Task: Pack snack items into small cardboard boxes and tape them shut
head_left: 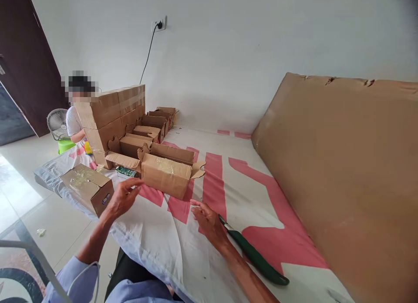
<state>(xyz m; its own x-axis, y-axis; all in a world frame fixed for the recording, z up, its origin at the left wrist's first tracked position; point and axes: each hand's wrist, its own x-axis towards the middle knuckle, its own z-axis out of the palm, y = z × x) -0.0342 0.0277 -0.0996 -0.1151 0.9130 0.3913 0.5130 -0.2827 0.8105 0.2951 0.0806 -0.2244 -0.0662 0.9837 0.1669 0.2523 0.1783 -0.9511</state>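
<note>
An open cardboard box lies in front of me, its flaps sticking out at both ends. My left hand is at the box's near left corner, fingers stretched forward; whether it touches the cardboard I cannot tell. Just off the near right corner of the box is my right hand, fingers apart and holding nothing. A green-handled tool lies beside my right forearm, its far end partly hidden by the hand. A closed, taped carton sits left of my left hand. A small green patterned box lies behind that hand.
Several open cardboard boxes run in a row toward the wall, beside a stack of taped cartons. A large cardboard sheet leans at the right. Behind the stack sits another person, near a fan.
</note>
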